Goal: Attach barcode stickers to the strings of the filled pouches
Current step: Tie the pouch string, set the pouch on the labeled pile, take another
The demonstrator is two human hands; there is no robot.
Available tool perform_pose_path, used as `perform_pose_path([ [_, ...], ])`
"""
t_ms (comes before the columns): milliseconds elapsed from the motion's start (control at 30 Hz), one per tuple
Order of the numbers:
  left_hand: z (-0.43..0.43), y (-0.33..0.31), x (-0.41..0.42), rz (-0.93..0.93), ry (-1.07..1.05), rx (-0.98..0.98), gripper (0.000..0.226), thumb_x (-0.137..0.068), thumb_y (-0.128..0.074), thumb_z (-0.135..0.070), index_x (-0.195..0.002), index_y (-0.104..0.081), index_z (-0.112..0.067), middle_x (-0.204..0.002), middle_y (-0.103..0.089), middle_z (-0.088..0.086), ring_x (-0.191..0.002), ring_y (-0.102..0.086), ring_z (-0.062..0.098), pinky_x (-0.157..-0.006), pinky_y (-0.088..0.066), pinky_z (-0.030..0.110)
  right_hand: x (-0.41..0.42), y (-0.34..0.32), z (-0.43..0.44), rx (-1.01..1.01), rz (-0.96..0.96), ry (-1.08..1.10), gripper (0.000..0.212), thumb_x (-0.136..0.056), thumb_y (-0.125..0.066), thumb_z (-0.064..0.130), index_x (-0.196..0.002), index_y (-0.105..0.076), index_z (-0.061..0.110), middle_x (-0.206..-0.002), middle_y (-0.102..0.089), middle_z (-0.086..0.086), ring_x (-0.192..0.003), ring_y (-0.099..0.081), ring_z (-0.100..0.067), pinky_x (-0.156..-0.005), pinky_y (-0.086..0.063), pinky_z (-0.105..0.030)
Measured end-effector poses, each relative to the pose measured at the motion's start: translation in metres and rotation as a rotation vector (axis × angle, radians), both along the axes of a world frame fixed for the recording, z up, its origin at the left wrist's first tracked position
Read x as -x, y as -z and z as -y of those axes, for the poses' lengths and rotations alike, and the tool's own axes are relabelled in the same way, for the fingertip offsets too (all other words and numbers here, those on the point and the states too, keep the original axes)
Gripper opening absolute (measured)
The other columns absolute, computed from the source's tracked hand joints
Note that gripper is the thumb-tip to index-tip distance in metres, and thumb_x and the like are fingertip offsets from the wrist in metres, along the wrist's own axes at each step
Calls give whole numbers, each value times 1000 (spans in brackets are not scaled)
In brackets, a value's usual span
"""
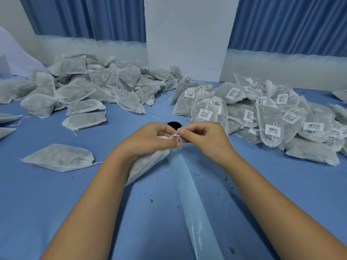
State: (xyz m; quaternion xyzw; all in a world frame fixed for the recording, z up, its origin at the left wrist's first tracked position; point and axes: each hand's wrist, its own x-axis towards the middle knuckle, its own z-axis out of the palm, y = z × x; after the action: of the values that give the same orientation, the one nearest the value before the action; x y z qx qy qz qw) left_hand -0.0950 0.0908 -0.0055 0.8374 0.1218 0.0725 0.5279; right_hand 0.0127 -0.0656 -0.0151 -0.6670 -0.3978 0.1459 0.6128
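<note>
both hands meet over the middle of the blue table (56, 203). the left hand (150, 139) is curled round the neck of a filled white pouch (146, 166), whose body hangs under the palm and rests on the table toward the person. the right hand (202, 137) is closed to a narrow pinch, thumb and forefinger nipping the thin white string (176, 136) right at the pouch's mouth, and the left fingertips touch the same string from the other side. a pale blue backing strip (191, 203) runs along the table from beneath the hands to the near edge, and the dark core of a roll (174, 125) shows just behind the knuckles. far left lies a heap of plain pouches (84, 87), with one loose pouch (60, 157) nearer. on the right is a heap of tagged pouches (293, 128), each with a barcode sticker (272, 130) on its string. bits of dried herb speckle the cloth.
</note>
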Motion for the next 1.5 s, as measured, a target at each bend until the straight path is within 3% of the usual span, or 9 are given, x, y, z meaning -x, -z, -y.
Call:
perform_pose_path([
  [167, 2, 1, -1, 46, 22, -55, 14, -89, -72, -26, -80, -77, -16, -95, -76, -6, -102, -67, 4, -96, -44, 17, 0, -1, -1, -14, -40, 8, 10, -89, -68, 4, -85, -75, 10, -77, -74, -2, -73, -70, -11, -77, -56, -22],
  [300, 5, 1, -2, 76, 29, -45, 20, -94, -66, -24, -77, -73, -16, -80, -74, -8, -78, -65, 0, -77, -44, 9, 0, -1, -2, -61, -127, 71, 10, -95, -60, 7, -88, -66, 9, -74, -69, 1, -70, -65, -7, -70, -55, -21],
  [567, 14, 6, -5, 170, 67, -256, 17, -97, -56, -15, -81, -59, -13, -64, -52, -14, -63, -45, 7, -65, -37, 24, 0, -3, -6, -63, -252, 204, 11, -102, -46, 13, -92, -51, 14, -61, -68, 8, -59, -66, -7, -53, -52, -20],
  [833, 21, 5, -6, 242, 95, -420, 23, -97, -53, -10, -76, -48, -4, -61, -39, -10, -64, -47, -24, -55, -33, 13, 3, -1, -9, -25, -254, 294, 15, -103, -42, 16, -91, -51, 12, -78, -73, 9, -63, -63, 4, -52, -48, -18],
  [933, 19, 6, -8, 232, 91, -443, 21, -97, -54, -13, -76, -51, -8, -63, -42, -10, -61, -47, -13, -56, -32, 15, 3, -2, -10, -22, -267, 300, 19, -103, -41, 15, -88, -51, 14, -79, -74, 9, -62, -63, 5, -50, -45, -16],
  [1033, 15, 9, -9, 165, 57, -403, 18, -99, -56, -29, -82, -58, -22, -74, -58, -1, -66, -47, 9, -66, -39, 29, -1, -4, -6, -85, -326, 270, 19, -103, -42, 16, -87, -53, 17, -78, -75, 9, -63, -64, 4, -48, -45, -14],
  [1167, 7, 6, -6, 56, -27, -272, 24, -100, -51, -39, -83, -66, -31, -76, -61, -20, -75, -55, -2, -67, -38, 8, -6, -5, -2, -168, -364, 259, 16, -103, -45, 17, -91, -55, 15, -84, -76, 4, -66, -64, -1, -50, -47, -16],
  [1267, -3, 4, -5, -1, -132, -190, 26, -100, -45, -30, -99, -69, -22, -100, -68, -13, -97, -58, 3, -76, -38, 8, -6, -4, -4, -222, -310, 265, 12, -101, -50, 16, -92, -58, 14, -87, -75, 4, -76, -65, -3, -53, -48, -18],
  [1500, -12, 5, -2, 59, -271, -98, 14, -90, -68, -28, -85, -66, -15, -65, -58, -5, -54, -49, 4, -50, -38, 12, 4, -5, -4, -231, -45, 234, 11, -96, -61, 14, -88, -64, 21, -88, -65, 10, -86, -61, -5, -65, -51, -21],
])
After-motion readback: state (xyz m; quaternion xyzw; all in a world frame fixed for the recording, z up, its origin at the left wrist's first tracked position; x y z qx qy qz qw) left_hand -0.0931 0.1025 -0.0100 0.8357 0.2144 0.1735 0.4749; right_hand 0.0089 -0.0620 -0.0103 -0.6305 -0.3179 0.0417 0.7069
